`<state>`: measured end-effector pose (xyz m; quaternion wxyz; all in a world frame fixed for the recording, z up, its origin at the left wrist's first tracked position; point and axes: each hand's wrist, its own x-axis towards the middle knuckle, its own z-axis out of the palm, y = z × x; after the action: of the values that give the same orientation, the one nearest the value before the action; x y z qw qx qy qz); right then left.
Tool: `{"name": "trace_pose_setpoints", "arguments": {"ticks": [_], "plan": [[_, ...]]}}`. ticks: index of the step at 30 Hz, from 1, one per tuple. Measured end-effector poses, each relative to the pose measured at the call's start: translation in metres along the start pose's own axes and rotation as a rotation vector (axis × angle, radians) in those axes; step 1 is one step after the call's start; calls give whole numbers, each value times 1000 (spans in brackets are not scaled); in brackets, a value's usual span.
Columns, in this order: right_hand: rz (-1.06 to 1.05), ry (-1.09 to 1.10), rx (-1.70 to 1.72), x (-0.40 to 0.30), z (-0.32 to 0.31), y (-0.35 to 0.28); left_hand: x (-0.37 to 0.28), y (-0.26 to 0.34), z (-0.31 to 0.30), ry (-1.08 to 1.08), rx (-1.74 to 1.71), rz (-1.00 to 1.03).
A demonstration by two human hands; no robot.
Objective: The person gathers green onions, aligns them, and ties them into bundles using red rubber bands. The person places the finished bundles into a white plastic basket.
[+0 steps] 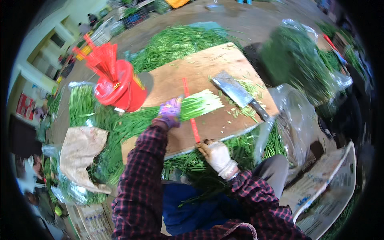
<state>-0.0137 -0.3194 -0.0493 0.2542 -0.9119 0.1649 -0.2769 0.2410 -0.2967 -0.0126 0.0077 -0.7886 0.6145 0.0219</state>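
A bunch of long green leafy stalks with pale cut ends (202, 103) lies across a wooden board (168, 72). My left hand (170, 112), in a purple patterned glove, grips the bunch near its middle. A narrow red printed strip (195, 130) runs under the bunch, showing above and below it. My right hand (217, 157), in a stained white glove, pinches the strip's near end at the board's front edge. To the right of the bunch a cleaver (235, 90) with a black handle lies flat among chopped stalk ends (247, 112).
A red bucket (126, 90) holding more red strips stands at the board's left corner. Loose greens (180, 40) are heaped behind the board. Clear plastic bags (295, 111) and a white plastic crate (327, 192) are at right. Brown sacking (79, 153) lies at left.
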Motion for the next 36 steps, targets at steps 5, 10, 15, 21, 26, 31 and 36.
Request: {"name": "trace_pose_setpoints", "arguments": {"ticks": [5, 10, 15, 21, 26, 31, 36], "plan": [[129, -82, 82, 0, -36, -33, -14, 4, -24, 30, 47, -134], [82, 174, 382, -38, -171, -49, -22, 29, -39, -234, 226, -219], [826, 389, 308, -148, -179, 80, -15, 125, -72, -21, 92, 267], [1103, -70, -90, -296, -56, 217, 24, 308, 51, 43, -821, 874], [1404, -307, 11, -365, -32, 221, 24, 436, 165, -782, -88, 521], [1326, 58, 4, -380, -35, 234, 10, 432, 210, -740, -79, 531], [1334, 249, -448, -302, -78, 263, 24, 441, 218, -1037, -31, 385]]}}
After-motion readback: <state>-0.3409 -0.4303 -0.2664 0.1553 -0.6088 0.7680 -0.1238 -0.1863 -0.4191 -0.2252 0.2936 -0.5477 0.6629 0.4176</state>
